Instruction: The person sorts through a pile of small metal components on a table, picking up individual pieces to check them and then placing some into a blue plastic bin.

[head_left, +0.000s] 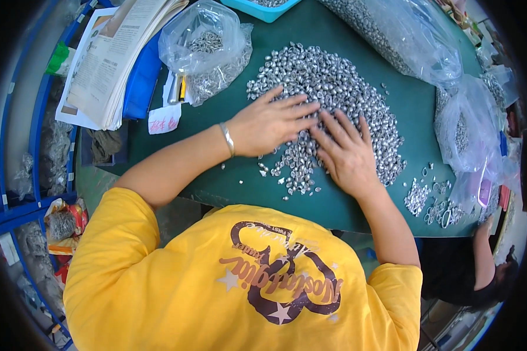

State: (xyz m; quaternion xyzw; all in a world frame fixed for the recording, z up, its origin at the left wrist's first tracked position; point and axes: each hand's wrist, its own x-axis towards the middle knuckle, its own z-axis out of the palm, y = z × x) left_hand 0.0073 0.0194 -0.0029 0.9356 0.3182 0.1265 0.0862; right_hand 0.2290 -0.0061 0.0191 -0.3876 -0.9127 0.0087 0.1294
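Note:
A wide heap of small, shiny, silver-grey metal pieces (pixel 334 79), rounded and cup-like, is spread over the green tabletop (pixel 216 184). My left hand (pixel 269 123) lies palm down across the heap's left side, fingers spread and pointing right. Close beside it, my right hand (pixel 346 149) rests palm down on the front of the heap with its fingers stretched away from me. The fingertips of both hands nearly meet. Neither hand grips anything that shows. A looser patch of the pieces (pixel 298 175) lies between my hands and the table's near edge.
Clear plastic bags of metal parts (pixel 216 82) stand at the back left, beside a blue bin (pixel 141 82) and stacked papers (pixel 114 64). More filled bags (pixel 398 38) line the right. Small rings and parts (pixel 442 210) lie front right, near another person (pixel 468 266).

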